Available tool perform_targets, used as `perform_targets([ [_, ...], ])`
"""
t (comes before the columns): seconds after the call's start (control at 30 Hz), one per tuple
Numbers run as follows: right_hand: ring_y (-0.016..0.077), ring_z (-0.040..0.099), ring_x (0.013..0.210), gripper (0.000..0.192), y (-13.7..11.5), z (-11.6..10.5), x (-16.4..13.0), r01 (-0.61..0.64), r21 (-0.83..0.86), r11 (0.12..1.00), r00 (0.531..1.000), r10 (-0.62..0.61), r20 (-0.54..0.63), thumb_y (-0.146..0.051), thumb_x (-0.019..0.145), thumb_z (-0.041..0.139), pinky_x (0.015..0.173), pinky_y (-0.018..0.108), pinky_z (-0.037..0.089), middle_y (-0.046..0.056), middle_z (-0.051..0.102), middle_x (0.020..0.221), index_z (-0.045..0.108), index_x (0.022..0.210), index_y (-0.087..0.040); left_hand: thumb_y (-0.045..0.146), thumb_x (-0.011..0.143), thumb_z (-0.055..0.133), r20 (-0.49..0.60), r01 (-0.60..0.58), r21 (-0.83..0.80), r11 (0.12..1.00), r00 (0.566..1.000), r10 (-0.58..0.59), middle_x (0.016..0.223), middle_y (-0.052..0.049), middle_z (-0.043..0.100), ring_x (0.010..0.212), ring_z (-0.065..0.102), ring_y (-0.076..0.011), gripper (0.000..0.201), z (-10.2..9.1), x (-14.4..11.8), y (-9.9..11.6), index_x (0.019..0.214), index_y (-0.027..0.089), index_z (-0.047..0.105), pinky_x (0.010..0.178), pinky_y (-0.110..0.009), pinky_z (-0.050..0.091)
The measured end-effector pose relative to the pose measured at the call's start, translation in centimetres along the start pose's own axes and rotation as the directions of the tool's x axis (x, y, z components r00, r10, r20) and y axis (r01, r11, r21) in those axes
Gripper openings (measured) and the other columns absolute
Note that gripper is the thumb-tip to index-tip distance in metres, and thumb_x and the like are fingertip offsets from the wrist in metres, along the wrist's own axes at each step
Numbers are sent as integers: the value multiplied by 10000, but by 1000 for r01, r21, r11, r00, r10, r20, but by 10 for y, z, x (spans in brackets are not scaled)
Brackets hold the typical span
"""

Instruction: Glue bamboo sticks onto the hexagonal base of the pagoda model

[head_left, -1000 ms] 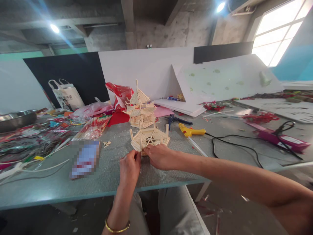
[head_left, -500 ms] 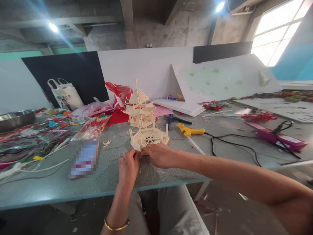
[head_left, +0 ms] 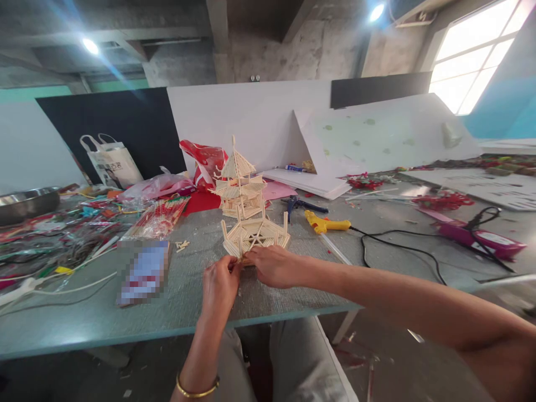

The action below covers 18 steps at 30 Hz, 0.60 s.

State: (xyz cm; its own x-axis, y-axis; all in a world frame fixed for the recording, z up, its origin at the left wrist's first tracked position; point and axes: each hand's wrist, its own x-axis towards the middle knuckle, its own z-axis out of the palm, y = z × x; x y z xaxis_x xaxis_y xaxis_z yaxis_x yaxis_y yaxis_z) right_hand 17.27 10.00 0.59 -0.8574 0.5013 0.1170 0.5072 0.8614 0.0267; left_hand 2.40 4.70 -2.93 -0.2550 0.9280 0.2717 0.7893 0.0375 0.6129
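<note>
Grey worktable [head_left: 268, 301] strewn with craft clutter, white boards [head_left: 251, 120] behind, bright window [head_left: 477, 53]

My fingertips hide the stick base's [head_left: 255, 237] near edge; a blurred packet [head_left: 144, 271] lies beside my left hand [head_left: 220, 287].

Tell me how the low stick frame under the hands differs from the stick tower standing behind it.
The stick frame is low, wide and open-topped; the stick tower rises in tiers to a pointed roof. The frame sits nearer the table edge, with the left hand and right hand at its front; the tower stands behind it, with no hand on it. Both are built of pale wooden sticks.
</note>
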Motion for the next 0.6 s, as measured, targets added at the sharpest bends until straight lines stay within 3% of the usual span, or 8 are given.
perform_targets([
  [0.3,200,590,769,281,-3,-3,0,-14,-4,1000,1000,14,10,-117,702,436,535,257,361,99,625,910,551,959,-111,243,782,505,0,2,-20,1000,1000,-2,689,-28,677,643,610,-140,156,2,2,-3,819,175,641,610,-230,378],
  [0.6,194,592,744,296,-3,-4,-1,-13,-14,1000,1000,13,14,-108,684,439,521,252,343,100,628,896,555,957,-103,190,783,483,-89,-76,149,986,992,90,788,-45,682,711,607,-153,139,-1,-1,7,796,183,621,616,-233,354],
])
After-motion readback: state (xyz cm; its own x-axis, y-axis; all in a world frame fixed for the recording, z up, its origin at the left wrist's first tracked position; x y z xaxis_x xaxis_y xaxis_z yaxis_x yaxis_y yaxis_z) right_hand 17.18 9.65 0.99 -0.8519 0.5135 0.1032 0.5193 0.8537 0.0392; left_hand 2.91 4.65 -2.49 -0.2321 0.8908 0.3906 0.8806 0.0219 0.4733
